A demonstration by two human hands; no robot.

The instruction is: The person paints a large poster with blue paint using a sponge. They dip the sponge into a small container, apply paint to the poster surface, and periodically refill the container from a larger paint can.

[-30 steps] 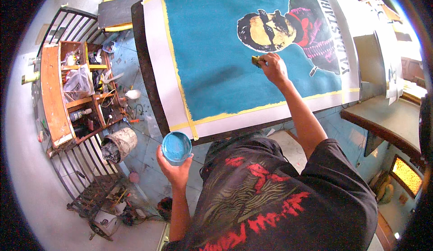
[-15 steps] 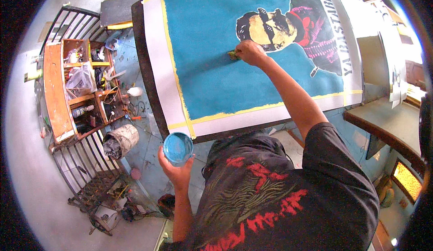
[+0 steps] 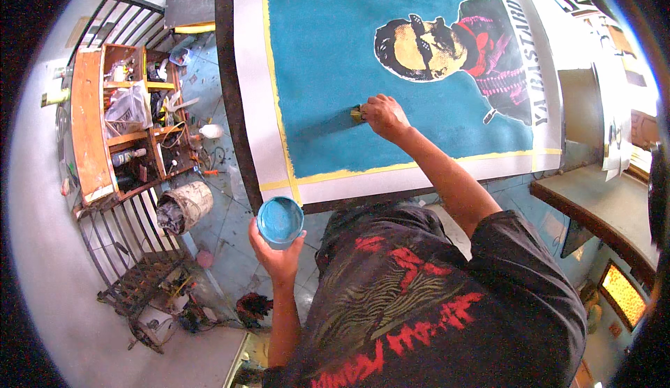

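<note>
My right hand (image 3: 384,117) is closed on a small yellowish applicator (image 3: 357,113), perhaps a sponge or brush, at the blue painted field (image 3: 328,46) of a large sheet. It is left of and below the painted portrait (image 3: 419,49), a head with dark glasses and red scarf. Yellow tape (image 3: 274,109) borders the blue field, with white margins outside it. My left hand (image 3: 278,255) grips a round container of light blue paint (image 3: 280,217) just off the sheet's lower left corner. The applicator's contact edge is hidden in shadow.
A wooden compartment unit (image 3: 88,123) full of clutter stands left, beside black metal racks (image 3: 115,227). A paint-stained bucket (image 3: 195,201) and scattered tools lie on the tiled floor. A dark board (image 3: 192,5) is at upper left, a brown-edged counter (image 3: 593,196) at right.
Over the last second my right hand has swept left along the blue field, up beside the head, then down away from it. My left hand still holds the paint container, with little movement.
</note>
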